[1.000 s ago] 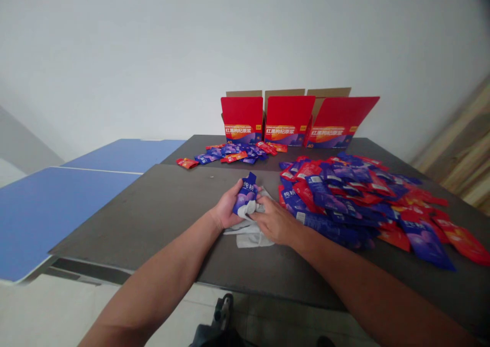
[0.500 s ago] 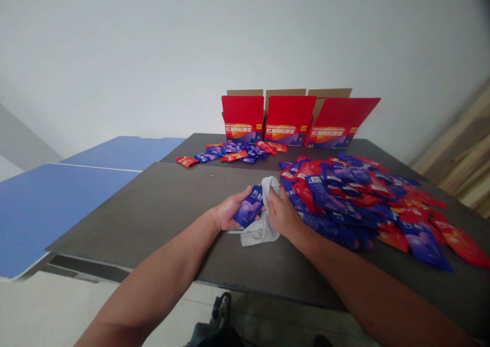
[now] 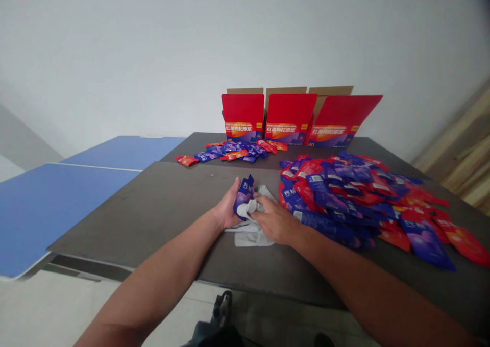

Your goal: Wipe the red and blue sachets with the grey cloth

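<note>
Fingers of the left hand [image 3: 225, 210] are curled round a purple-blue sachet [image 3: 244, 195], glossy and held upright. A grey cloth [image 3: 250, 234] is bunched in the closed right hand [image 3: 273, 222] and pressed against the sachet's lower edge. Everything is seen just left of the sachet pile [image 3: 363, 199]; three red boxes [image 3: 289, 120] are stood behind that pile.

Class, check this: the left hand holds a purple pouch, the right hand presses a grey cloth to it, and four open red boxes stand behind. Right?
No: the head view shows three open red boxes, not four. The left hand does hold the purple pouch, the right hand pressing the grey cloth to it.
</note>
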### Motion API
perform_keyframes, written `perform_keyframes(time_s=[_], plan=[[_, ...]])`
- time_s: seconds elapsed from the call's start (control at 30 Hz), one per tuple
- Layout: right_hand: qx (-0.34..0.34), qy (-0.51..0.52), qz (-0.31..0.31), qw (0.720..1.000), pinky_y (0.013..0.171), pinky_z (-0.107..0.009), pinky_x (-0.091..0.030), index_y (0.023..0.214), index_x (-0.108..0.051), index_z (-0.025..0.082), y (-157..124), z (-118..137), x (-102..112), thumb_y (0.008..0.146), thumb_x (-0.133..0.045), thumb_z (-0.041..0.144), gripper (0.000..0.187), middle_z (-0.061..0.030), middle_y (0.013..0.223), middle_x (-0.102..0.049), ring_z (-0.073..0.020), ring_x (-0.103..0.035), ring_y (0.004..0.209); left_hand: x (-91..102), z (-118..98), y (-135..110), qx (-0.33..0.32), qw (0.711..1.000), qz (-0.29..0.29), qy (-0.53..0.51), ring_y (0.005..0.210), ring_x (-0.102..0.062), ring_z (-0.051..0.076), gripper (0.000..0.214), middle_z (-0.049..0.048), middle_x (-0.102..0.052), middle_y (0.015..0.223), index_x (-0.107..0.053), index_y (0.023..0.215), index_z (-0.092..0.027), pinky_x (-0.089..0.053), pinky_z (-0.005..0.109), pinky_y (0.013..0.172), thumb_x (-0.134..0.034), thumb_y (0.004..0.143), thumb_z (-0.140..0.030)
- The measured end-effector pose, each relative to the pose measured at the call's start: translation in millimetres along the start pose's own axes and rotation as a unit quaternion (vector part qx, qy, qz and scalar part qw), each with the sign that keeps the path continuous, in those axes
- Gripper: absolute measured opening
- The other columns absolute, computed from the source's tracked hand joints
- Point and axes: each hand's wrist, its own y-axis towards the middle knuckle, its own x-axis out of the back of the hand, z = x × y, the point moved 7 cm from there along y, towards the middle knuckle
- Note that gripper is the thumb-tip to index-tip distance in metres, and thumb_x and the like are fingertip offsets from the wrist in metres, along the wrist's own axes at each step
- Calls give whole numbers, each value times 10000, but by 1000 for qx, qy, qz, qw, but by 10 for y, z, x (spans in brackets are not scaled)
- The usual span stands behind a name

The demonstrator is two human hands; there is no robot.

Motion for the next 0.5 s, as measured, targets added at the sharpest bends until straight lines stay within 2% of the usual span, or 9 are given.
perform_keyframes(time_s=[0.17, 0.33, 0.5], plan=[[-31, -33, 10, 999, 869, -369, -469, 1238, -576, 230, 14, -37, -15, 917, -434, 195, 352, -126, 1188, -472, -220, -533, 954, -30, 110, -2, 28, 998, -20, 57, 564, -602, 145, 457, 45, -626, 678, -609, 813, -131, -477, 244, 545, -490, 882, -568], [-86, -1, -28, 996, 851, -368, -478, 1334, -477, 185, 18, -110, 38, 923, -419, 199, 415, -141, 1165, -470, -229, -537, 948, -68, 191, -4, 56, 992, 15, 111, 423, -452, 93, 459, 9, -547, 574, -555, 728, -160, -308, 178, 386, -517, 849, -601], [-148, -2, -36, 988, 840, -384, -486, 1386, -406, 151, 0, -186, 34, 933, -365, 200, 458, -162, 1192, -459, -235, -568, 914, -54, 227, -26, 67, 985, 22, 156, 424, -408, 76, 531, -6, -481, 565, -546, 718, -155, -316, 174, 406, -516, 804, -677]])
